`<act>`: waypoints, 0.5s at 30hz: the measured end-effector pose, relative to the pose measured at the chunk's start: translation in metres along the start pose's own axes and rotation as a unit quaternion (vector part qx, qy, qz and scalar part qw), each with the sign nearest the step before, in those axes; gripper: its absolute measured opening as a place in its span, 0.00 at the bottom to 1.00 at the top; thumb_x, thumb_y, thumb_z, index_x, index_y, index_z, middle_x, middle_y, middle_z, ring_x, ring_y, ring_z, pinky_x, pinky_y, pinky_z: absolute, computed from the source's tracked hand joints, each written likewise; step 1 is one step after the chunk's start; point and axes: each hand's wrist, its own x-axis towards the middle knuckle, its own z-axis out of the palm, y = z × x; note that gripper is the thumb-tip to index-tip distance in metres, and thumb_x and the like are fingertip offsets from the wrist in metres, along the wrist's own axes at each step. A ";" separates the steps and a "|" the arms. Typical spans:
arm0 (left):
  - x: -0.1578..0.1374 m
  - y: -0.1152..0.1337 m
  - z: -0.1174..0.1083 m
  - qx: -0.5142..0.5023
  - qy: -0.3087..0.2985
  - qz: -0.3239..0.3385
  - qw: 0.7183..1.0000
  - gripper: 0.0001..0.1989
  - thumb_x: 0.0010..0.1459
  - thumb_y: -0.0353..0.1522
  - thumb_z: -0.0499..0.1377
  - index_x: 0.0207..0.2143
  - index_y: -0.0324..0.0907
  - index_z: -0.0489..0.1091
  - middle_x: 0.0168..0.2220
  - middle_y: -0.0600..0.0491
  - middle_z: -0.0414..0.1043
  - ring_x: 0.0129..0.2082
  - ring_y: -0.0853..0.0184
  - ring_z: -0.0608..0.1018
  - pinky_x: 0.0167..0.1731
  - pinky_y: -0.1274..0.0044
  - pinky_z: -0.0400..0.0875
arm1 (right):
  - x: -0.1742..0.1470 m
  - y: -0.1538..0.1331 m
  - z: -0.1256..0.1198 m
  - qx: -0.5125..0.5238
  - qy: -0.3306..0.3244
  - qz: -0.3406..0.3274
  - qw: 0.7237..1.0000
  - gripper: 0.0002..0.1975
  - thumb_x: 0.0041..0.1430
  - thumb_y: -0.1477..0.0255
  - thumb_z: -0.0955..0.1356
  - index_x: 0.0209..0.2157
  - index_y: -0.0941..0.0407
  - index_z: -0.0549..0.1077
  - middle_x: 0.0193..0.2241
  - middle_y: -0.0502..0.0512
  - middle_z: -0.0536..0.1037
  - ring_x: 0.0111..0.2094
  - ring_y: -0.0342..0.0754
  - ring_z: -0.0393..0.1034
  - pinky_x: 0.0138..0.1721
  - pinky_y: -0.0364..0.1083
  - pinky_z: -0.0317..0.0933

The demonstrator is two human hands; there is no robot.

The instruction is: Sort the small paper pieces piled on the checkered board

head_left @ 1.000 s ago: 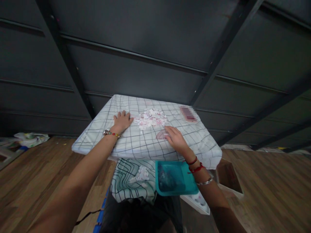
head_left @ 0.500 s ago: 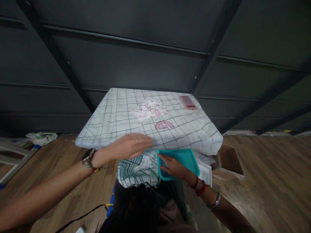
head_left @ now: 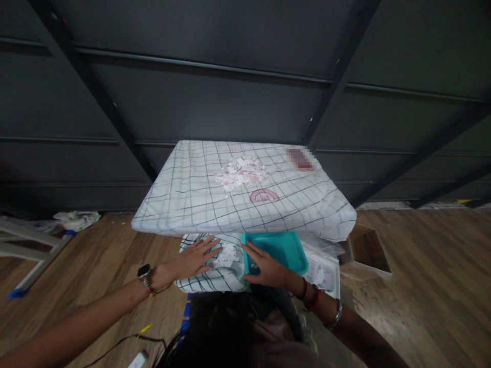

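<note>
My left hand [head_left: 197,257] lies with its fingers spread on a checked cloth [head_left: 201,282] over my lap, just left of a small heap of white scraps [head_left: 227,254]. Across a teal plastic tray [head_left: 293,250] reaches my right hand [head_left: 268,267]. Its fingers are stretched out and its thumb is apart, with the fingertips at the tray's left rim, beside the scraps. Part of the tray is hidden under this hand. On the table covered with checked cloth [head_left: 184,189], a larger pile of white and pinkish scraps [head_left: 243,173] lies near the middle.
A blurred-out dark red object [head_left: 301,159] lies at the table's back right. Below the table's right side are a white container [head_left: 326,273] and an open cardboard box [head_left: 368,250]. A dark panelled wall [head_left: 230,102] stands behind. A cable [head_left: 118,343] runs over the floor at left.
My left hand has come down from the table's front edge onto the lap cloth, its fingers now spreading beside the scraps. My right hand stays at the tray, with its thumb further from the fingers.
</note>
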 end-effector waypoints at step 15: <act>0.001 0.000 0.015 0.053 0.060 -0.030 0.996 0.25 0.64 0.43 0.45 0.61 0.47 0.56 0.63 0.46 0.52 0.63 0.59 0.55 0.58 0.64 0.52 | 0.006 -0.013 0.005 -0.030 0.004 0.023 0.999 0.39 0.54 0.69 0.65 0.64 0.65 0.46 0.65 0.68 0.43 0.64 0.57 0.43 0.62 0.53 0.46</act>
